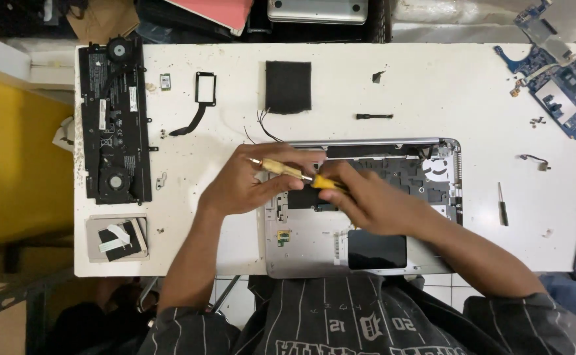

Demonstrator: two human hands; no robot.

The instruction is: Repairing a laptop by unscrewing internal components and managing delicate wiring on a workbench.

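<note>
An opened silver laptop base lies on the white table in front of me, its inside partly stripped. My right hand grips the yellow handle of a screwdriver over the laptop's middle. The tool lies nearly flat, its wooden-coloured end pointing left. My left hand rests on the laptop's left edge, its fingers curled around the tool's left end. The point of the tool is hidden by my hands.
A black battery and fan assembly lies at the far left, a trackpad part below it. A black square pad, a black bracket, a blue circuit board, a small tool and loose screws are scattered on the table.
</note>
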